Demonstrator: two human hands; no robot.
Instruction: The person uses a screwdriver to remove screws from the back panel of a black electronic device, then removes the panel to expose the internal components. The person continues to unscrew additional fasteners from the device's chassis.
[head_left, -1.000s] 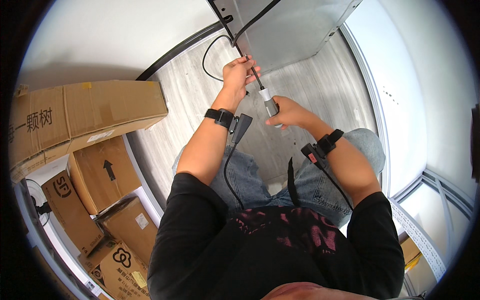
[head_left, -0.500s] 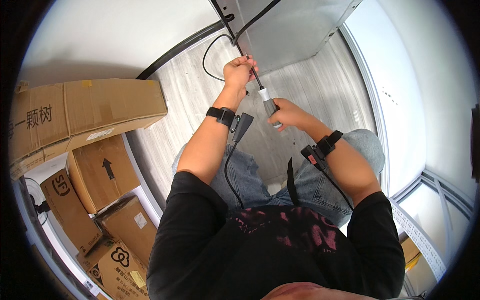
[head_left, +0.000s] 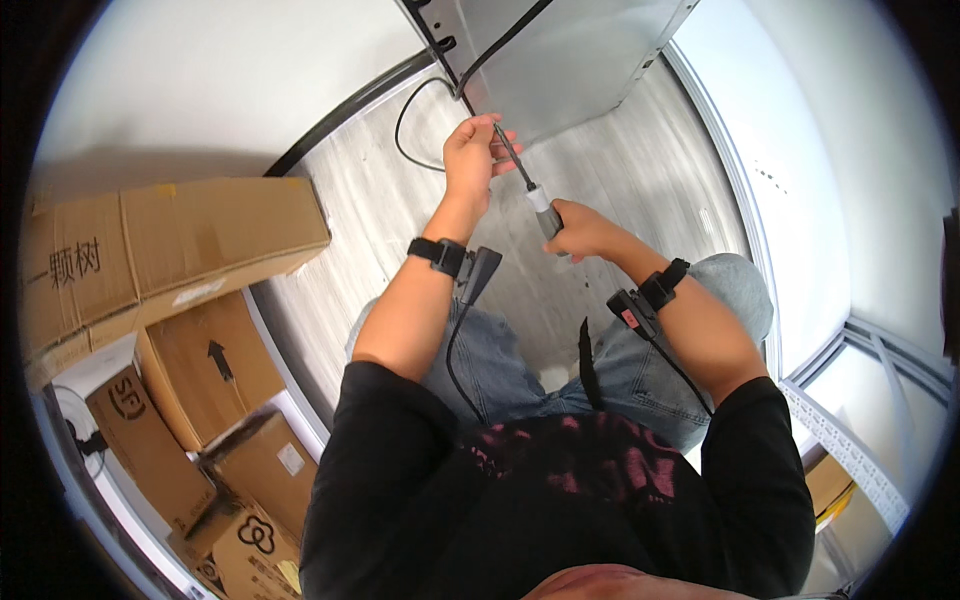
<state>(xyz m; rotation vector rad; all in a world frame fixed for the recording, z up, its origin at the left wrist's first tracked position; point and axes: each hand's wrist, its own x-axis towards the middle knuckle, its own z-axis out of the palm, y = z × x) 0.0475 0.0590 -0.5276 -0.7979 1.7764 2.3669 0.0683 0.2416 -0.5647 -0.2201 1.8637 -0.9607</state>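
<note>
My right hand [head_left: 582, 231] is closed around the grey and white handle of a screwdriver [head_left: 540, 203]. Its dark shaft slants up and left toward my left hand [head_left: 474, 157]. There, thumb and forefinger come together at the screwdriver's tip, while the other fingers are loosely spread behind the shaft. Whatever the pinch holds is too small to make out. Just beyond my left fingertips stands a grey metal cabinet panel [head_left: 545, 75], its edge close to them.
A black cable [head_left: 500, 50] runs down the panel and loops onto the wood-look floor [head_left: 640, 170]. Cardboard boxes [head_left: 215, 235] are stacked at the left. White wall and door-like panels rise at the right, above a perforated metal rail [head_left: 840, 445].
The view has shifted slightly. My left hand's fingers have spread more, and more of the screwdriver's shaft and tip shows. My right hand keeps its hold on the handle.
</note>
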